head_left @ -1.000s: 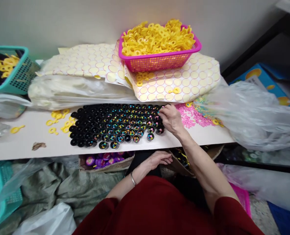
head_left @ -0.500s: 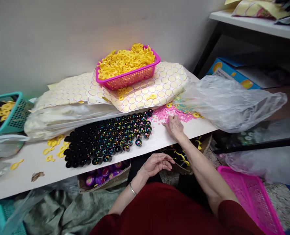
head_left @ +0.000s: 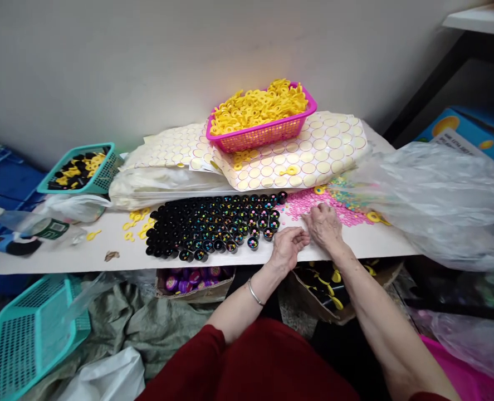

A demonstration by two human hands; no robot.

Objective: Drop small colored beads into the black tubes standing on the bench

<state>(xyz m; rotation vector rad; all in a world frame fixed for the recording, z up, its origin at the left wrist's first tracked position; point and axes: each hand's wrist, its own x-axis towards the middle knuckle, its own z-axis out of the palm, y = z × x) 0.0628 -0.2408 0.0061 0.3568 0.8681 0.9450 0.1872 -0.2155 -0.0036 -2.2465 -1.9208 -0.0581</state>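
Observation:
My left hand (head_left: 287, 248) is cupped at the front edge of the table, its fingers half bent and nothing visible in the palm. Close to its right, my right hand (head_left: 325, 225) reaches over the near edge of a pile of small pink beads (head_left: 347, 211). Its fingers are curled down, and the tips are hidden behind the hand. Left of both hands stand many small black cups (head_left: 213, 223) in tight rows. Colourful bits lie in the right-hand cups, some with a pink bead on top; those at the left look plain black.
Behind the cups, a pink basket (head_left: 261, 133) of yellow ring-ended pieces rests on sheets of round stickers (head_left: 322, 150). A clear plastic bag (head_left: 447, 195) spreads over the table's right end. At left are a teal basket (head_left: 108, 172) and a bottle (head_left: 50, 228). Open boxes stand below.
The view has swung left. My left hand has risen from below the table edge to beside my right hand, which has drawn slightly nearer from the pink beads.

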